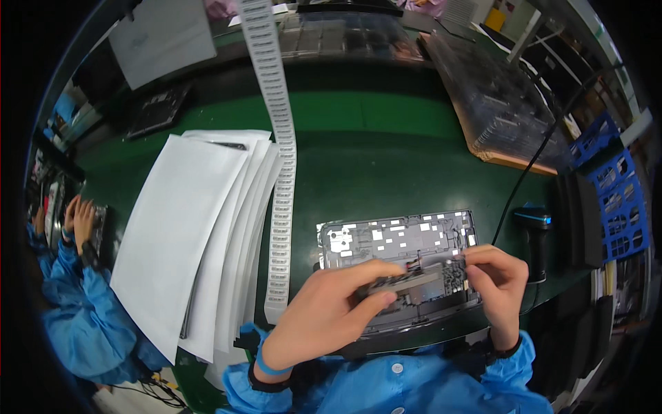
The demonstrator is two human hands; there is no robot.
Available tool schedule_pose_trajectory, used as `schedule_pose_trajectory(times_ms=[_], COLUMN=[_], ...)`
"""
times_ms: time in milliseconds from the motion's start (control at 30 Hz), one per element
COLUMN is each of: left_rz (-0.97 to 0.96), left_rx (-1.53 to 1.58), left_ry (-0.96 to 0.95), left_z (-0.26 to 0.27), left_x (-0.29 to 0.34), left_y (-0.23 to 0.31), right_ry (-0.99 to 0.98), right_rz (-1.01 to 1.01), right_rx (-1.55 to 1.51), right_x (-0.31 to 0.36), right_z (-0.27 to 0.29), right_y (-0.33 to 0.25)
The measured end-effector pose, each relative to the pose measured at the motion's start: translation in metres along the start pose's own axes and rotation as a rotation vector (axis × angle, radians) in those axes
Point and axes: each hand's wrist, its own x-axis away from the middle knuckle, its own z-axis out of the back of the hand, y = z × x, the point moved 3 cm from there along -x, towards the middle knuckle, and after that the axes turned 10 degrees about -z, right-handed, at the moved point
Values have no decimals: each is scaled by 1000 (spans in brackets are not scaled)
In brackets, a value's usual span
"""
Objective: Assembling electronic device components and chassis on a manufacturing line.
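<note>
A circuit board [429, 288] with a grey metal plate and many small parts is held level over a dark device housing [400, 241]. The housing lies on the green table close to my body, its inner side dotted with white patches. Thumb and fingers of my left hand [324, 314] are closed on the board's left end, covering that part. At the opposite end my right hand [498, 279] pinches the board's edge with thumb and forefinger. Small coloured wires show beside the left fingertips.
A stack of white sheets [183, 228] and a long label strip [281, 228] lie left of the housing. A black handheld scanner [536, 241] stands right, near a cable and blue rack [620, 196]. Clear plastic trays [500, 103] sit far right. A co-worker's hands [81, 219] are at left.
</note>
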Motion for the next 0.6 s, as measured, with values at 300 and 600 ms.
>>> schedule_pose_trajectory(times_ms=[300, 600], left_rz=[-288, -16], left_rx=[-989, -775], left_ry=[359, 379], left_z=[-12, -20], left_x=[8, 75], left_y=[8, -27], right_ry=[305, -21], right_rz=[-32, -259], right_rx=[482, 51], right_x=[30, -20], right_z=[16, 2], right_y=[24, 29])
